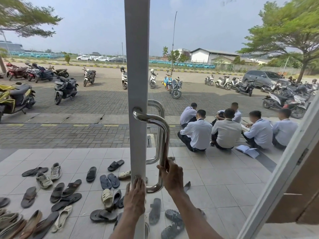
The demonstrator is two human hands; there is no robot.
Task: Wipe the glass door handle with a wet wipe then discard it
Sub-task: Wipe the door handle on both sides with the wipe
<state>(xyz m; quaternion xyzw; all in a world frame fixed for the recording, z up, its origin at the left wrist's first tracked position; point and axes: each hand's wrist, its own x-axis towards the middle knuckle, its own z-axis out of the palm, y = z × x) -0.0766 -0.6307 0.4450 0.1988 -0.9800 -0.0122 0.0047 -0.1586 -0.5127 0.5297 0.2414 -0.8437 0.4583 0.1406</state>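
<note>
A polished steel door handle (163, 130) is bolted to the pale grey door frame (137, 66) of the glass door in the middle of the view. My right hand (172, 176) is wrapped around the lower part of the handle's upright bar. My left hand (135, 197) lies flat against the frame beside the handle's lower fixing, holding nothing. No wet wipe shows; anything inside my right fist is hidden. A matching outer handle (158, 107) shows through the glass.
Beyond the glass, many sandals and shoes (69, 190) lie on the tiled porch at the lower left. Several people (226, 130) sit on the step to the right. Parked motorbikes (65, 88) fill the paved yard. Another white door frame (284, 169) slants across the right edge.
</note>
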